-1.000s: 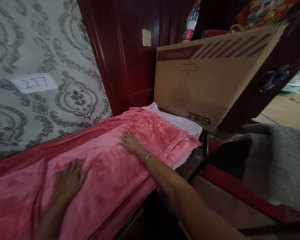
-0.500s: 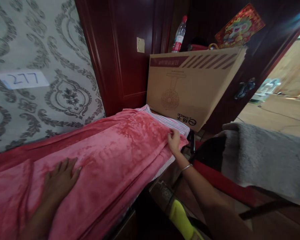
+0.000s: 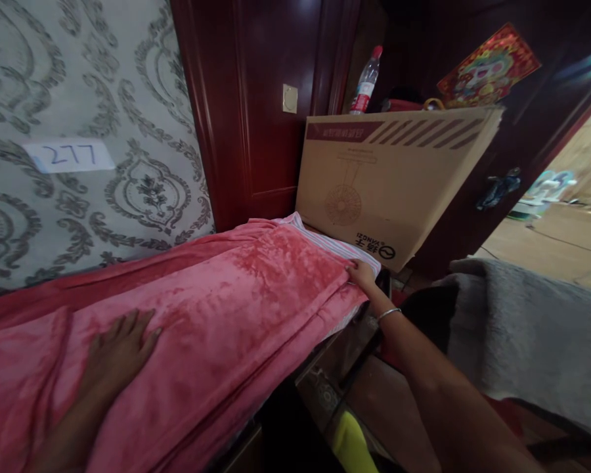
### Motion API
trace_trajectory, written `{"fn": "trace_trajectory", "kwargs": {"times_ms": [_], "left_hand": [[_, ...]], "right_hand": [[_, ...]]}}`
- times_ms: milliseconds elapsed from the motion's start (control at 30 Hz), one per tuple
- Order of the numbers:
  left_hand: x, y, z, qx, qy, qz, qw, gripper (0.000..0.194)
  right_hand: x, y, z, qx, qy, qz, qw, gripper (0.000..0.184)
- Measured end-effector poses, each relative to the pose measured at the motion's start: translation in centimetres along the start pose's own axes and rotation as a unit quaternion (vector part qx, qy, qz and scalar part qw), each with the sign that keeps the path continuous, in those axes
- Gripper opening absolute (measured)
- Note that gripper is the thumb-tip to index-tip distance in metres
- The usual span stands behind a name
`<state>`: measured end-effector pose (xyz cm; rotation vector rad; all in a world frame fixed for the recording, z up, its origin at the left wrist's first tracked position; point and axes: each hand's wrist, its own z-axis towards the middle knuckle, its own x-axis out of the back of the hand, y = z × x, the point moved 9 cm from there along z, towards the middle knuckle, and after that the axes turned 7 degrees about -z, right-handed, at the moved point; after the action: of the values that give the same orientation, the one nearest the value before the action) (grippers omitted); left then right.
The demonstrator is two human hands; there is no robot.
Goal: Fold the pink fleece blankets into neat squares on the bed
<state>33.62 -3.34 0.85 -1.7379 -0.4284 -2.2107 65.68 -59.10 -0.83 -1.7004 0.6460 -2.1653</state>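
Note:
A pink plush blanket [image 3: 226, 295] lies folded in long layers over a bed-like surface along the wall. My left hand [image 3: 121, 348] rests flat on its near left part, fingers spread. At the far right corner my right hand [image 3: 360, 272], with a bracelet on the wrist, pinches the blanket's edge between thumb and fingers. Beneath that far end a striped cloth [image 3: 337, 246] sticks out.
A large cardboard box [image 3: 374, 190] stands at the far end, with a plastic bottle [image 3: 367, 82] on top. To the right, grey fleece [image 3: 536, 335] covers a seat. Patterned wallpaper [image 3: 148, 190] borders the left side. Something yellow-green [image 3: 352, 443] is low in front.
My right hand has shifted slightly right at the blanket's far corner and now grips its edge. My left hand stays flat in place. The view has tilted a little.

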Motion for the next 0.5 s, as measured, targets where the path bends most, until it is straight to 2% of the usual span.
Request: {"fn": "trace_trajectory", "kwargs": {"times_ms": [233, 500], "left_hand": [[-0.1, -0.3, 0.0, 0.006, 0.004, -0.032, 0.999, 0.062], [0.3, 0.7, -0.3, 0.008, -0.026, -0.012, 1.000, 0.061]], "right_hand": [[-0.7, 0.9, -0.7, -0.005, 0.014, 0.005, 1.000, 0.031], [0.1, 1.6, 0.3, -0.020, -0.016, 0.035, 0.999, 0.042]]}}
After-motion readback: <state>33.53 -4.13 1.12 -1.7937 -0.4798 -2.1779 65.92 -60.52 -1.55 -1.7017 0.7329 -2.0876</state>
